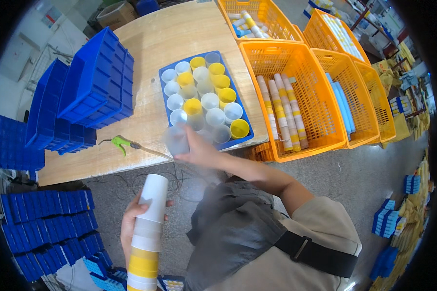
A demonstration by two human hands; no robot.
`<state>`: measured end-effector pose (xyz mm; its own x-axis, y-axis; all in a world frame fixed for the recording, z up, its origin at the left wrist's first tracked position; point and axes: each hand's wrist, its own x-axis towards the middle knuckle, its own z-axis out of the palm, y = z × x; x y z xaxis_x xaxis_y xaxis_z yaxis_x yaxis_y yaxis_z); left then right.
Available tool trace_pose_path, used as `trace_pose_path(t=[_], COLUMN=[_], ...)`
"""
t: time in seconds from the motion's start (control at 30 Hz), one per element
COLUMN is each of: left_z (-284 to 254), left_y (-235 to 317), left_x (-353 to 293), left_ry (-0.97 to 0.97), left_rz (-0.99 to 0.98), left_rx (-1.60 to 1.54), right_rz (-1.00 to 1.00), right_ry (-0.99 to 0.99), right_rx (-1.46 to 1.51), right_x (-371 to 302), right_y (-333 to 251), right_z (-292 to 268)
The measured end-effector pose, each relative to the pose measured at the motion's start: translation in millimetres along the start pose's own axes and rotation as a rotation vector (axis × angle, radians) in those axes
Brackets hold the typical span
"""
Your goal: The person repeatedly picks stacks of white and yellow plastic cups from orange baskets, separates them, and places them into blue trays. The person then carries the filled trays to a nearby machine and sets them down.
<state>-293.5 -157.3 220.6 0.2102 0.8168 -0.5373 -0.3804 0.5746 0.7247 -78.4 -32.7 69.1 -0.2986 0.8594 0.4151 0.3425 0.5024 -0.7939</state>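
Observation:
A long stack of nested white and yellow plastic cups [146, 242] rests in my left hand [133, 217], its fingers wrapped around it below the table's front edge. My right hand [198, 149] grips a translucent white cup [176, 141], slightly blurred, at the near left corner of a blue tray [251, 127]. Rows of upright white cups and yellow cups [239, 128] fill this tray. My right hand hides part of the near row.
On the wooden table [145, 48], a green air blow gun [122, 143] lies left of the tray. Blue crates [99, 80] are piled at the left. Orange baskets [320, 116] with cup stacks [286, 114] stand at the right. More blue trays [51, 208] are stacked lower left.

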Motion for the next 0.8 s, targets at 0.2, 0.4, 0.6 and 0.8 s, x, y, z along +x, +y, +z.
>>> trace_pose_path(t=[0.2, 0.4, 0.6, 0.8], left_z=[-74, -145, -65, 14], left_y=[4, 22, -19, -100], left_x=[24, 90, 155, 175], left_ry=[0.213, 0.424, 0.401, -0.115], left_rz=[0.157, 0.328, 0.587, -0.311], left_rx=[-0.213, -0.247, 0.248, 0.422], right_rz=[-0.104, 0.528, 0.681, 0.702], right_ry=[-0.023, -0.500, -0.659, -0.085], right_rx=[-0.330, 0.806, 1.065, 0.530], right_x=[0, -29, -65, -102], right_y=[32, -32, -14, 48], right_z=[-7, -36, -104, -152])
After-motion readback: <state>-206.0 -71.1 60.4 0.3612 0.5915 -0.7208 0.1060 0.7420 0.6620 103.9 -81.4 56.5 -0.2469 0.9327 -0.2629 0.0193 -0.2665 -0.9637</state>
